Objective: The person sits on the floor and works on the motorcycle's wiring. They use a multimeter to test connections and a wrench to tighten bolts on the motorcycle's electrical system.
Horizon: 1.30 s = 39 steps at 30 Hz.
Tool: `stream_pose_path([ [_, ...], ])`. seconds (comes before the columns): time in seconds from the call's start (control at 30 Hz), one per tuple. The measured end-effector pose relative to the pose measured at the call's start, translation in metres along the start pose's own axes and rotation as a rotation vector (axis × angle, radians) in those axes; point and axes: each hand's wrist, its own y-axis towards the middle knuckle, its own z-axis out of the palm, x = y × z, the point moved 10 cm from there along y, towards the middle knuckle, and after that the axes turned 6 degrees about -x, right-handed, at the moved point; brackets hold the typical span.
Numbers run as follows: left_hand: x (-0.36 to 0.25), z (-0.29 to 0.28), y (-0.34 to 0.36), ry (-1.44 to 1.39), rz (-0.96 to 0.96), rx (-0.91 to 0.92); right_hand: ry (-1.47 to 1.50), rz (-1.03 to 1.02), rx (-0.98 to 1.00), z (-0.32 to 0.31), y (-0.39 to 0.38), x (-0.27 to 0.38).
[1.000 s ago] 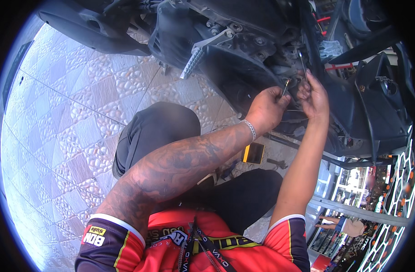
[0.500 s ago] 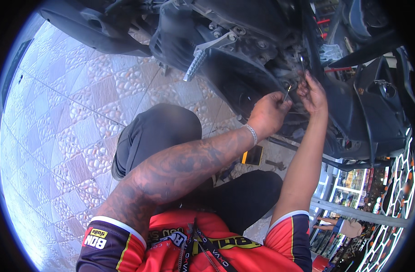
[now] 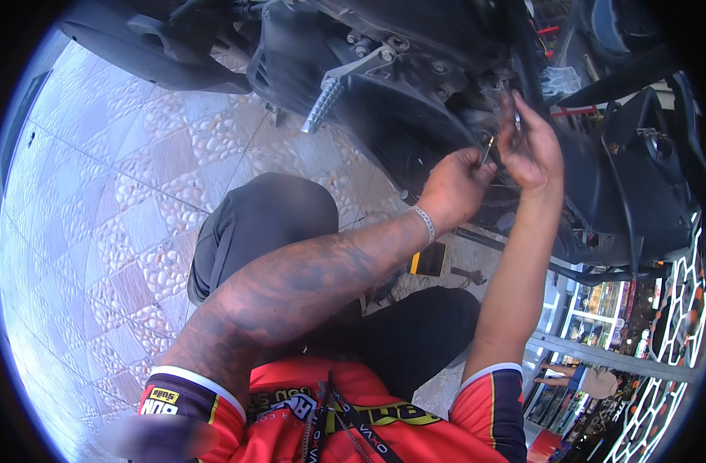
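The motorcycle's dark lower body [image 3: 414, 123] fills the top of the view, its bolts and metal parts exposed. My left hand [image 3: 455, 191] is closed, pinching a thin metal rod [image 3: 488, 150] with a brassy tip between thumb and fingers. Just right of it, my right hand [image 3: 532, 147] reaches up against the mechanism, its fingers curled around a slim shiny metal tool [image 3: 517, 120]. Most of that tool is hidden by the fingers. The folding footrest [image 3: 318, 106] sticks out to the left of both hands.
Patterned pebble tiles [image 3: 152, 193] cover the floor at left. A black and yellow box [image 3: 428, 259] and a dark metal piece [image 3: 467, 275] lie under the motorcycle. Black body panels [image 3: 623, 177] stand at right. Another person [image 3: 588, 382] is in the far lower right, by shelves.
My right hand has shifted upward along the slim metal tool, now covering more of it. The left hand stays at nearly the same place with the rod.
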Motion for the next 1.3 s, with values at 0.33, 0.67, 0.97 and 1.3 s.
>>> stream_pose_path([
  [0.33,-0.005,-0.001,-0.005,0.051,0.012,0.029,-0.433,-0.379,-0.374,-0.051,-0.021,0.022],
  [0.67,0.003,0.000,-0.005,0.006,-0.024,0.031,-0.443,-0.293,-0.226,-0.075,0.021,0.040],
  [0.97,0.000,0.001,-0.004,-0.018,-0.013,0.037,-0.669,-0.360,-0.298,-0.067,0.014,0.045],
  [1.3,-0.001,0.004,-0.008,0.005,-0.010,0.052,0.003,-0.042,0.053,0.020,0.009,-0.001],
])
